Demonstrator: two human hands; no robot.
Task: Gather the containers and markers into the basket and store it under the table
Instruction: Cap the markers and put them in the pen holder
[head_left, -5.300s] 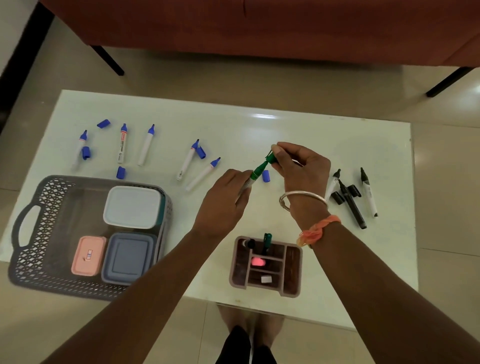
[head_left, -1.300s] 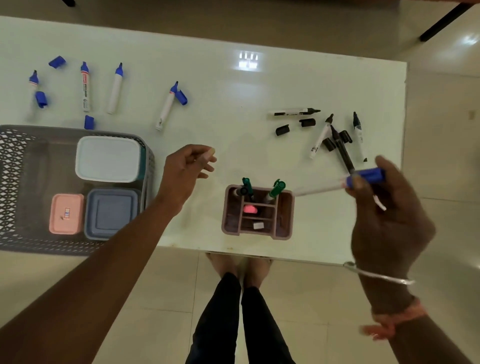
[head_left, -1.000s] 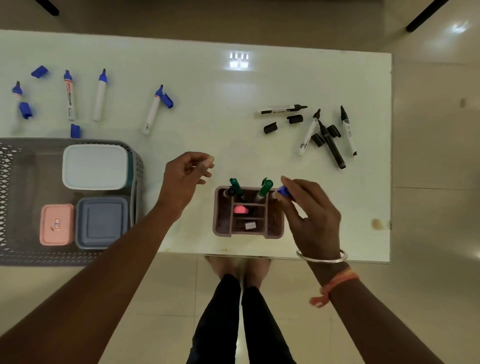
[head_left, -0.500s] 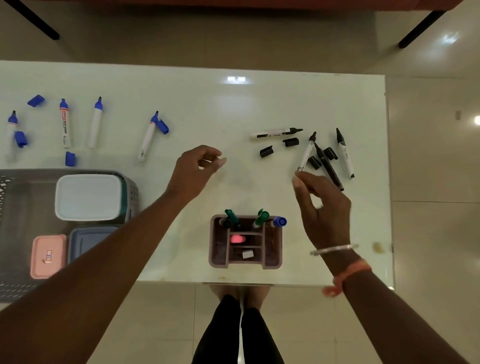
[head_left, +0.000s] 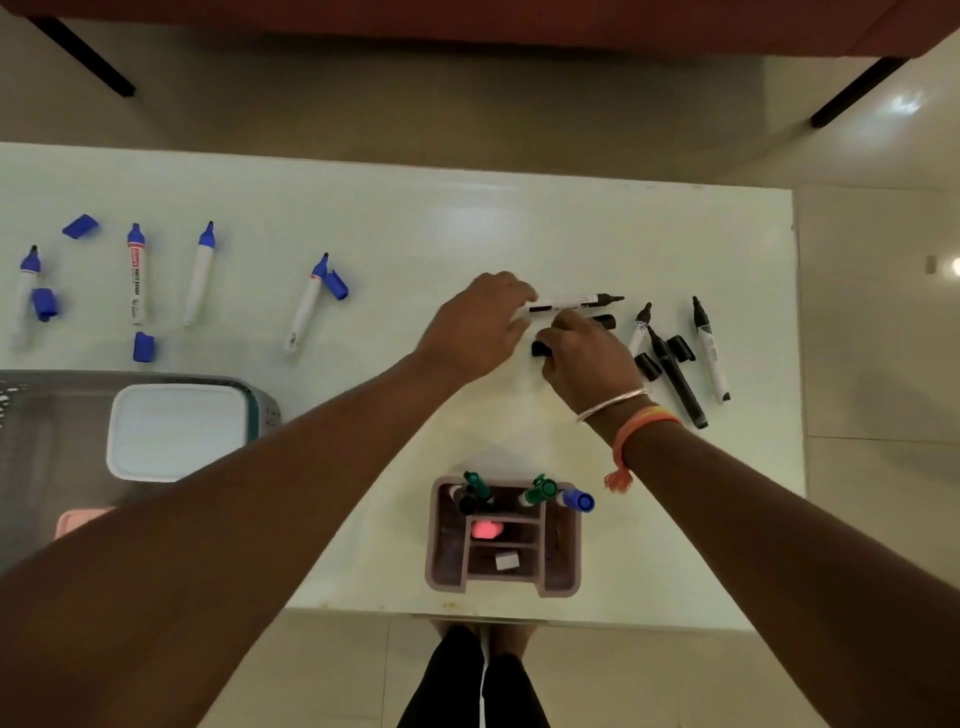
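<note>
Black marker (head_left: 571, 301), light and slick: left hand (head_left: 478, 325) pinching its tail, right hand (head_left: 589, 358) pinching black cap (head_left: 540, 349); mid-barrel hold looking steadier.

The left forearm (head_left: 311, 467) is covering most of the pink container (head_left: 78, 519) in the basket (head_left: 156, 375), itself running off the view's left edge. The left hand (head_left: 475, 327) is hiding the rear of 1 black marker (head_left: 571, 301); the right hand (head_left: 589, 358) is covering, seemingly gripping, 1 black cap (head_left: 539, 349).

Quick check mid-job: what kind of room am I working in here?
Probably a home living room: a low white table on tiled floor, with a red-brown sofa on black legs beyond it.
</note>
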